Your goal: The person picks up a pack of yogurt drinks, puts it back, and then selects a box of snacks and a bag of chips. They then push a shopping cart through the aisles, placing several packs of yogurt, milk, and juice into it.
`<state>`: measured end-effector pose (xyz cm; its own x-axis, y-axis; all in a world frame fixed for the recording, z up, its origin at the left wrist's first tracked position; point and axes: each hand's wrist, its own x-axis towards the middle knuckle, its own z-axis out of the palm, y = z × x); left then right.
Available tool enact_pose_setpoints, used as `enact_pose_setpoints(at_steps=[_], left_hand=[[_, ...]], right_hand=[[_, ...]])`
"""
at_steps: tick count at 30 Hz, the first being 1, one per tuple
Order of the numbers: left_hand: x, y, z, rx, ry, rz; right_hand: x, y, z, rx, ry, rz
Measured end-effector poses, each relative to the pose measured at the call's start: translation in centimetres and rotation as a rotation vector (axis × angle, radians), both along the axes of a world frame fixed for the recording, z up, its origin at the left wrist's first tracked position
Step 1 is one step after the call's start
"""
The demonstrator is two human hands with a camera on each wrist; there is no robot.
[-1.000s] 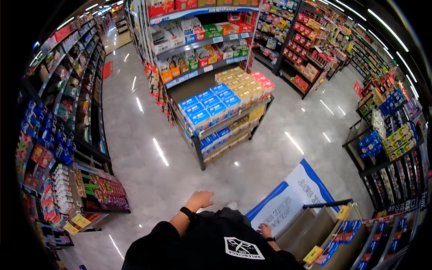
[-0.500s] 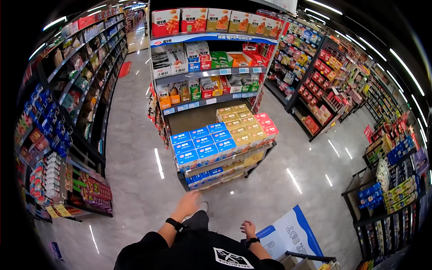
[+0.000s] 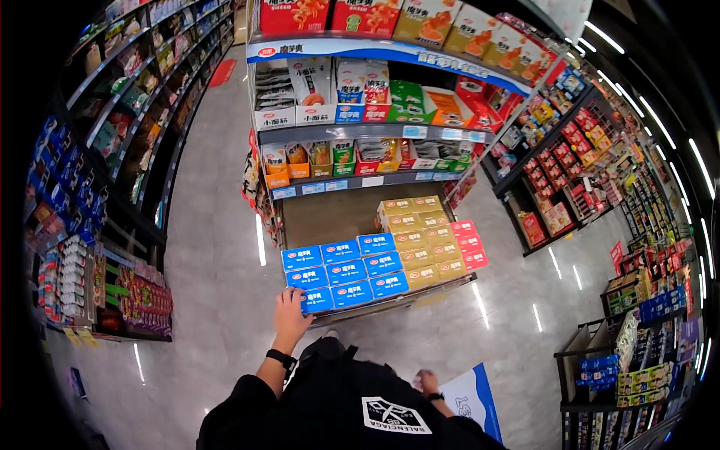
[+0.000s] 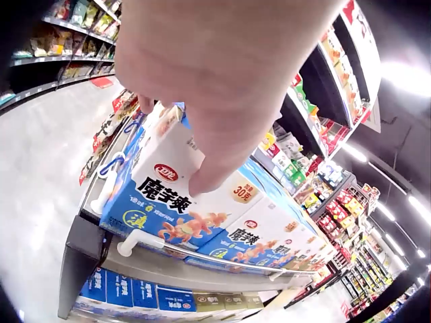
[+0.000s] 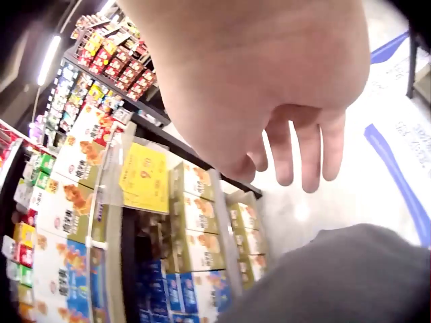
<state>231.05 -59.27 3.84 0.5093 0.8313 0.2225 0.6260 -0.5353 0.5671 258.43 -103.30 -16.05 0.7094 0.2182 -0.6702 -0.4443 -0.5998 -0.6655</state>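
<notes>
My left hand (image 3: 291,315) is at the near left corner of a block of blue snack boxes (image 3: 346,271) on the display shelf. In the left wrist view its thumb lies on the white-and-blue front of the corner snack box (image 4: 151,192), and its fingers reach over the box's left side, partly hidden by the hand. My right hand (image 3: 427,381) hangs low by my body and holds nothing. Its fingers (image 5: 310,158) point loosely downward in the right wrist view, with the shelf of boxes to one side.
Gold boxes (image 3: 424,240) and red boxes (image 3: 469,246) stand beside the blue ones. A white rail (image 4: 155,241) runs along the shelf front, with more boxes below. Upper shelves (image 3: 375,135) hold snack packets. A blue-and-white sign panel (image 3: 472,401) is at my right.
I have come closer to the display. My left hand has moved forward from the air onto the corner blue snack box. My right hand still hangs free, and the sign panel has slipped lower in view.
</notes>
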Motion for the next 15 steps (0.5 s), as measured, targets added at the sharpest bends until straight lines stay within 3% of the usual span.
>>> enact_pose_setpoints(at_steps=[1, 2, 3, 4, 5, 6, 8, 10, 11, 13, 15], left_hand=[[0.0, 0.0, -0.2, -0.009, 0.022, 0.0], [0.3, 0.1, -0.8, -0.011, 0.013, 0.026], [0.6, 0.2, -0.8, -0.01, -0.002, 0.053], [0.7, 0.5, -0.8, -0.01, 0.008, 0.057], [0.7, 0.6, -0.5, -0.026, 0.009, 0.046], [0.7, 0.5, -0.3, -0.043, 0.009, 0.036], [0.9, 0.3, -0.3, -0.038, -0.001, 0.081], [1.2, 0.2, 0.0, -0.051, 0.108, 0.123], [1.5, 0.2, 0.1, -0.072, 0.111, 0.15], [1.7, -0.2, 0.5, -0.058, 0.142, 0.179], [1.9, -0.7, 1.7, -0.042, 0.173, 0.209]], right_hand=[[2.4, 1.5, -0.2, -0.076, -0.31, 0.128], [3.8, 4.4, -0.4, 0.082, -0.605, -0.131], [5.7, 7.4, 2.0, -0.029, -0.974, -0.127], [7.6, 10.7, 4.4, 0.066, -0.994, -0.205], [7.0, 15.4, 12.0, 0.174, -0.875, -0.232], [8.2, 18.4, 14.0, 0.261, -0.846, -0.216], [10.1, 22.9, 16.2, 0.354, -0.807, -0.185], [11.0, 27.1, 17.4, 0.537, -0.894, -0.018], [11.2, 28.8, 17.9, 0.55, -0.881, -0.004], [11.4, 31.5, 18.6, 0.534, -1.056, 0.228], [11.1, 33.6, 19.4, 0.578, -1.026, 0.338]])
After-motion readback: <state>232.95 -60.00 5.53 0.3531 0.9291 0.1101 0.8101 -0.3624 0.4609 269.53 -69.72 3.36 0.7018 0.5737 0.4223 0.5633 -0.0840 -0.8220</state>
